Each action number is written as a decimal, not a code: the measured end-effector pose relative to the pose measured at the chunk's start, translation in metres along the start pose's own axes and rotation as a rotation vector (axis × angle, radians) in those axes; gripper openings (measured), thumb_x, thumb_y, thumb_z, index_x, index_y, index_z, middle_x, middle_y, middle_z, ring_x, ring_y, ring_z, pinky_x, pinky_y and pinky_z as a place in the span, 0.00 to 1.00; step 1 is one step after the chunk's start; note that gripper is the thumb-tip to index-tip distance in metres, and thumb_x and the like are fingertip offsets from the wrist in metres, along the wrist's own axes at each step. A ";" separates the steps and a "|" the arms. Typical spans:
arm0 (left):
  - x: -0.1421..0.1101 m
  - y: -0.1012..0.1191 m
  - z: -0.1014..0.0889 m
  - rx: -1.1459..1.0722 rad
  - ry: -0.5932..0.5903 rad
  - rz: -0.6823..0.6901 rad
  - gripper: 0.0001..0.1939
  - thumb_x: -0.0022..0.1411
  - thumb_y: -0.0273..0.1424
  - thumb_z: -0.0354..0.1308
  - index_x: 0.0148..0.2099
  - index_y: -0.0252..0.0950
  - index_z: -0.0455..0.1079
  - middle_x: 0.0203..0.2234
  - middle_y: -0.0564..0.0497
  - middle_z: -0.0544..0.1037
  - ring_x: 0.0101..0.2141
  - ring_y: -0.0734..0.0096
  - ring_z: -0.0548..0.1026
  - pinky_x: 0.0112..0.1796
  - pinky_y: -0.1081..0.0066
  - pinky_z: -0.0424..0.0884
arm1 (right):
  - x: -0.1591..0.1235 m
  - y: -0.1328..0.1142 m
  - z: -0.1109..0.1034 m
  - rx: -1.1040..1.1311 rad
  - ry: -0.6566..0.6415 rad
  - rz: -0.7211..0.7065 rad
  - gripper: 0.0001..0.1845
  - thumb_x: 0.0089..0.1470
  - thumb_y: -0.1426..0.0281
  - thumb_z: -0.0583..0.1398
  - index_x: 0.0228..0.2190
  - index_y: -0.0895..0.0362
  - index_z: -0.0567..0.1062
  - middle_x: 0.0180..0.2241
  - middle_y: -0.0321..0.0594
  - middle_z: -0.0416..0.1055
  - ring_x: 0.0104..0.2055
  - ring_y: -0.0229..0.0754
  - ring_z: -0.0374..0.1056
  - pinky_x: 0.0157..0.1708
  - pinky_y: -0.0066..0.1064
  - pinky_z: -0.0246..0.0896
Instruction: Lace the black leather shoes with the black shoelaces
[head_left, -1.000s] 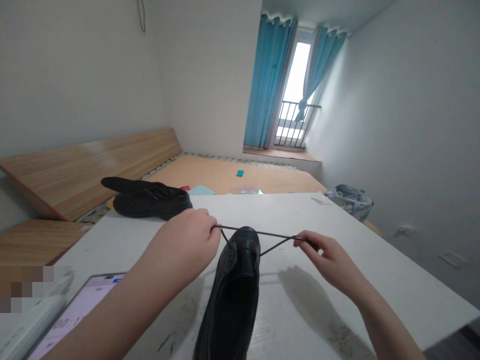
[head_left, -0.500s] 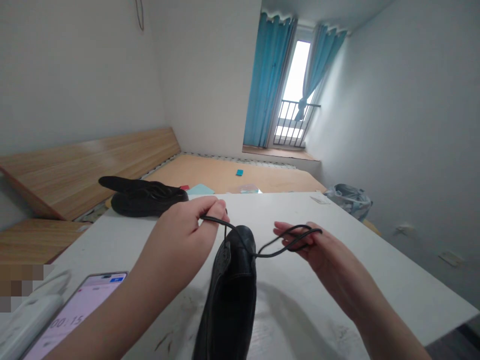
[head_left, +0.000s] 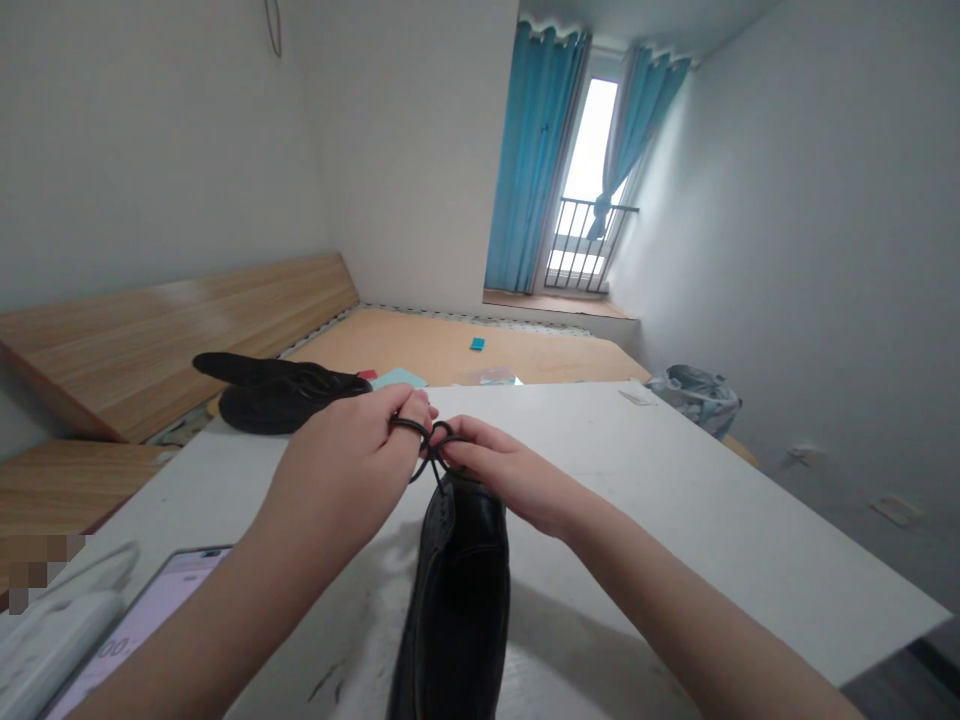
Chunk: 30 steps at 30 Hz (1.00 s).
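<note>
A black leather shoe stands on the white table, toe pointing away from me. Above its toe, my left hand and my right hand meet, both pinched on loops of the thin black shoelace. The lace loops cross between my fingertips and run down to the shoe's eyelets. A second black shoe lies on its side at the table's far left corner, away from both hands.
A phone with a lit timer screen lies at the near left, beside a white object. Beyond the table are a wooden bed frame, blue curtains and a bagged bin at right.
My hands were spread apart pulling the lace taut. The right hand then formed a loop, and both have since come together above the shoe's toe with the loops crossed.
</note>
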<state>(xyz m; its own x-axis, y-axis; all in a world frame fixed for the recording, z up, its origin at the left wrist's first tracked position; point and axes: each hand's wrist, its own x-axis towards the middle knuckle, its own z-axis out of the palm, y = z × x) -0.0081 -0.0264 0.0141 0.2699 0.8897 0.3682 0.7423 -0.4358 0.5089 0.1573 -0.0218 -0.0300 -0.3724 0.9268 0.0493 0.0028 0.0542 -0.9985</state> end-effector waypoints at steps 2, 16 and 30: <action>-0.002 0.003 -0.001 0.108 -0.035 -0.027 0.19 0.66 0.40 0.37 0.28 0.41 0.62 0.26 0.46 0.74 0.30 0.55 0.71 0.30 0.62 0.59 | 0.017 0.007 0.005 0.082 -0.059 0.003 0.04 0.50 0.68 0.58 0.30 0.56 0.69 0.29 0.35 0.68 0.34 0.39 0.65 0.40 0.32 0.58; -0.024 0.003 0.022 0.243 -0.422 0.279 0.17 0.59 0.33 0.54 0.51 0.37 0.65 0.48 0.44 0.72 0.49 0.54 0.70 0.51 0.54 0.68 | -0.010 -0.029 -0.046 -0.080 0.448 -0.232 0.05 0.42 0.71 0.57 0.26 0.58 0.70 0.21 0.29 0.56 0.22 0.33 0.47 0.22 0.26 0.40; -0.019 0.012 0.037 0.403 -0.598 0.281 0.18 0.67 0.25 0.43 0.51 0.36 0.72 0.41 0.43 0.78 0.42 0.52 0.78 0.42 0.53 0.74 | -0.100 -0.022 -0.036 -1.342 0.070 0.036 0.09 0.60 0.70 0.55 0.39 0.55 0.75 0.37 0.41 0.77 0.38 0.45 0.72 0.37 0.34 0.61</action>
<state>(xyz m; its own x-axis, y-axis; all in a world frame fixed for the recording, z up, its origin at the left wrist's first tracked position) 0.0183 -0.0431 -0.0154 0.6810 0.7255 -0.0994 0.7322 -0.6746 0.0935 0.2284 -0.1026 -0.0120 -0.3054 0.9500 0.0653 0.9270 0.3123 -0.2079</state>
